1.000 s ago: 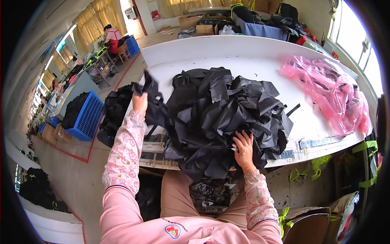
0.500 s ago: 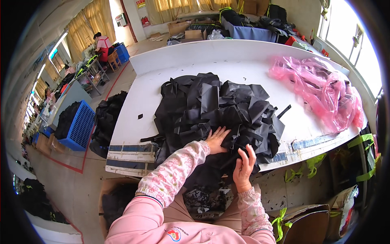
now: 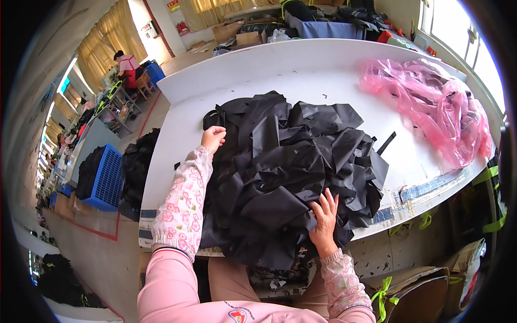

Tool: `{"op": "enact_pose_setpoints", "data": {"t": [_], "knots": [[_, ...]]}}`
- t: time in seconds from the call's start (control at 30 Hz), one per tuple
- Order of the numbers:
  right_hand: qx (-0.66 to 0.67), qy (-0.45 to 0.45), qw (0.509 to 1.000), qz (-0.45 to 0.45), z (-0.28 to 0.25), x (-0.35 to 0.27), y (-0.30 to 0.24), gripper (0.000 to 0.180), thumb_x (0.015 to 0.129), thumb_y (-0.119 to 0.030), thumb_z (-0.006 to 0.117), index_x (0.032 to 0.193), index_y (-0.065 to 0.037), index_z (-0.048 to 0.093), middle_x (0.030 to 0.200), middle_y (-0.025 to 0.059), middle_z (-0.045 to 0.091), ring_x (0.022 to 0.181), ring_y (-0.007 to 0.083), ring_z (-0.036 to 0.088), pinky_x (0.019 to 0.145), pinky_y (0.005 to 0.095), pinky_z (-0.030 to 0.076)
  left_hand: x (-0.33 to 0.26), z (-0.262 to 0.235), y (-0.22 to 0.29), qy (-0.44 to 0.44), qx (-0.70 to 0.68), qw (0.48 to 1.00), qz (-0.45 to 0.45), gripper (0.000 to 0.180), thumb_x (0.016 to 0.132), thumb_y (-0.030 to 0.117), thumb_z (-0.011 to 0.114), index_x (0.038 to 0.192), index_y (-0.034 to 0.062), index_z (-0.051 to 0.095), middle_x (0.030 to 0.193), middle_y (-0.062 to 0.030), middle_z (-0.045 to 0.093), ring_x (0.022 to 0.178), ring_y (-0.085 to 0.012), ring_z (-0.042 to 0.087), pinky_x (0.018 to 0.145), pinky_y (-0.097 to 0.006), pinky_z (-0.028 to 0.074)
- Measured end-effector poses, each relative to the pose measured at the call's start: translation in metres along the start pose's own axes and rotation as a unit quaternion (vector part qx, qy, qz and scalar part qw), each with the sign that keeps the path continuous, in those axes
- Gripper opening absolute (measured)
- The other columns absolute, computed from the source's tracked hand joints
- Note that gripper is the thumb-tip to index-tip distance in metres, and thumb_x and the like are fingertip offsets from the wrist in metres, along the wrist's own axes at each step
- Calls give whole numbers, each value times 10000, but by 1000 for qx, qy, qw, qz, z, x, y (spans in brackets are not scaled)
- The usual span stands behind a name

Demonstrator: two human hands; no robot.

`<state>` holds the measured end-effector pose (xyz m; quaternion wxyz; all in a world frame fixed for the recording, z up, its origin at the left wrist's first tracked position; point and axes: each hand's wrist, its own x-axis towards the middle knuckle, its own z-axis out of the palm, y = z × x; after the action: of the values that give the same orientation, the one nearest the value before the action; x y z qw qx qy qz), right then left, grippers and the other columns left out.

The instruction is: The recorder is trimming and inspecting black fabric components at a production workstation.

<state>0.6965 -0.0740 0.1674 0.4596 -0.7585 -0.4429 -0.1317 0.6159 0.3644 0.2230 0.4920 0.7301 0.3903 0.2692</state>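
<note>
A large heap of black fabric pieces covers the middle of the white table and hangs over its front edge. At the heap's left edge, my left hand is closed, its fingers pinching the black fabric. My right hand lies on the front right of the heap with its fingers stretched out and apart. Folds of cloth hide where one piece ends and another begins.
Pink plastic film lies bunched on the table's right, near the raised white back board. Left of the table stands a blue crate with black material. Cardboard boxes stand at the lower right. A person works far left.
My left hand has moved from the heap's middle to its left edge and closed on fabric. The near pieces now spread further left and toward me. My right hand stays near its place.
</note>
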Motion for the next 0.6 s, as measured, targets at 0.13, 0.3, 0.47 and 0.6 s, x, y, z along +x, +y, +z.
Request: {"op": "enact_pose_setpoints", "data": {"t": [0.13,0.3,0.47,0.6], "knots": [[17,-20,1000,16,-6,3,-2,367,627,32,571,981,-39,639,1237,175,543,1317,399,382,1103,635,180,70,22,-30,57,300,941,144,288,722,82,728,999,102,650,928,-93,658,831,-247,630,778,-356,515],[60,-48,996,33,-9,10,-11,313,675,-11,629,981,-68,659,1291,127,552,1332,373,382,1108,618,175,142,19,-55,-7,421,901,100,873,732,147,672,1474,251,224,1456,-199,339,1301,-395,401,1077,-428,358],[34,-49,996,59,-11,6,1,319,683,-14,644,993,-86,668,1297,115,552,1333,360,387,1110,610,180,163,72,-48,-140,478,867,-19,813,771,127,607,1479,270,234,1466,-232,317,1299,-443,389,1070,-419,364],[61,-45,996,43,-9,11,-9,318,690,-12,648,998,-90,670,1296,111,554,1328,358,393,1110,604,186,166,21,-50,-123,402,903,82,470,811,84,584,1277,140,577,1280,-223,554,1196,-354,531,1011,-370,430]]}}
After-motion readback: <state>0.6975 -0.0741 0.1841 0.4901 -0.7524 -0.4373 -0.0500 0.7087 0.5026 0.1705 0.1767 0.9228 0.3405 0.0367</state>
